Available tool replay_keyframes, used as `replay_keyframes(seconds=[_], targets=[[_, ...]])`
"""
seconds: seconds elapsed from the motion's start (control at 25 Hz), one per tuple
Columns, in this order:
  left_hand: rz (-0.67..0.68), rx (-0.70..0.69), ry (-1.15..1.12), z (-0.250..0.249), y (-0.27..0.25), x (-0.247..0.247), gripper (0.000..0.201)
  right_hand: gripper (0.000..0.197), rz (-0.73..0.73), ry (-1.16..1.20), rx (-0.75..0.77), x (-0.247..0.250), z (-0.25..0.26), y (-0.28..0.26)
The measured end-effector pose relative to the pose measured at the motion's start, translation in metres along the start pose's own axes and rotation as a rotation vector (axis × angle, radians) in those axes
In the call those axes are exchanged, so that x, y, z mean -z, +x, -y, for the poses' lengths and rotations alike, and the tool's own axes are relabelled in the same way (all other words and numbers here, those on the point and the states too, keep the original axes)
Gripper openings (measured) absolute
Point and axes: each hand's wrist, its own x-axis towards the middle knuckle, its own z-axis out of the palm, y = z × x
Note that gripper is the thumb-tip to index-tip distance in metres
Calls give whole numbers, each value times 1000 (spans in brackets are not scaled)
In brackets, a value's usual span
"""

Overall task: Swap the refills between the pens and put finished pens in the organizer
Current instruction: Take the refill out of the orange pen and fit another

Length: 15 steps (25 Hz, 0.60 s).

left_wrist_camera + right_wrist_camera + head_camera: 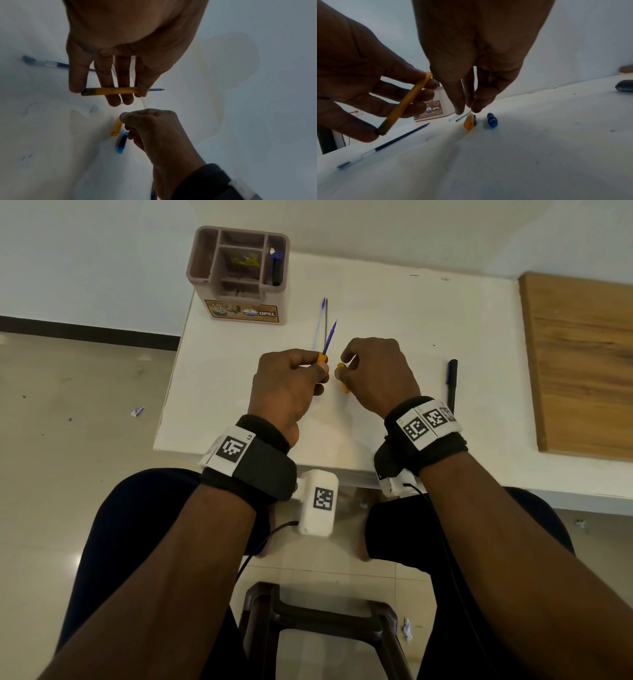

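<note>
My left hand (317,368) grips an orange pen barrel (111,91), seen again in the right wrist view as a barrel (404,102) lifted off the white table (394,313). Under that hand a blue refill (393,140) lies on the table, its tip (332,332) pointing away from me. My right hand (342,369) has curled fingertips pinching the far end of an orange cap (116,127) that rests on the table. A blue cap (492,120) lies just beside it. Two more thin refills (323,316) lie side by side farther back. The brown organizer (239,309) stands at the back left.
A black pen (452,385) lies to the right of my right hand. A wooden board (582,364) covers the table's right end. The organizer holds a dark pen (276,268) in its right slot. The table's left edge runs close to my left wrist.
</note>
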Motion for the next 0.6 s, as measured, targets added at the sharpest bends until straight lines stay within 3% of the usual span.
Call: replay_keyframes(seconds=[0.24, 0.44, 0.6], targets=[[-2, 1, -8, 0, 2, 5, 27, 25, 40, -21, -4, -8, 5, 1], [-4, 8, -35, -1, 0, 6, 25, 28, -58, -37, -92, 2, -3, 2], [0, 9, -28, -1, 1, 5, 25, 26, -13, -70, -113, 1, -7, 1]])
